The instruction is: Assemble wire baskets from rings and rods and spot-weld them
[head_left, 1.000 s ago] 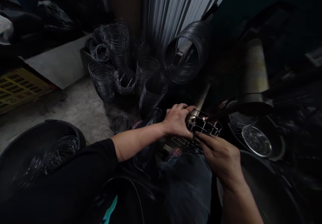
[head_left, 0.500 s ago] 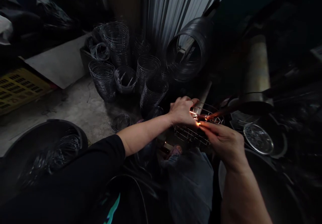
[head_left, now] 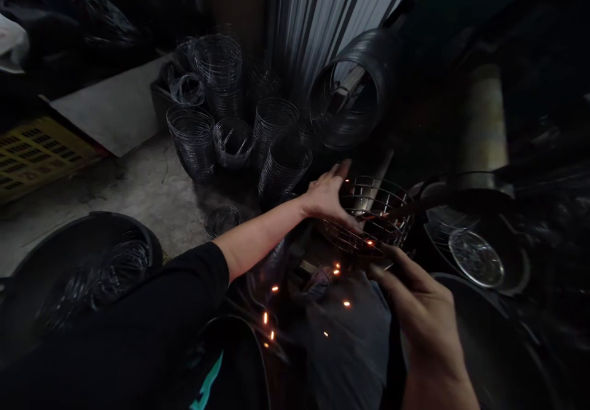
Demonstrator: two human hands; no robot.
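Observation:
A round wire basket [head_left: 374,214] sits on a dark rod at the centre of the head view. My left hand [head_left: 328,197] rests against the basket's left rim, fingers stretched out and apart. My right hand [head_left: 415,302] hovers just below the basket's near edge, fingers loosely extended, holding nothing that I can see. Orange sparks [head_left: 336,270] fall from the basket's underside onto my lap and the dark cloth below. A dark arm of the machine [head_left: 454,198] reaches over the basket from the right.
Stacks of wire rings [head_left: 276,152] stand on the concrete floor behind the basket, with a big wire coil [head_left: 357,90] leaning at the back. A black tub [head_left: 78,262] of wire pieces sits at left, a yellow crate [head_left: 37,158] far left, and a shiny metal dish [head_left: 475,257] at right.
My left hand opened from a grip on the basket's top to flat fingers on its rim. My right hand dropped away from the basket. Sparks now scatter downward.

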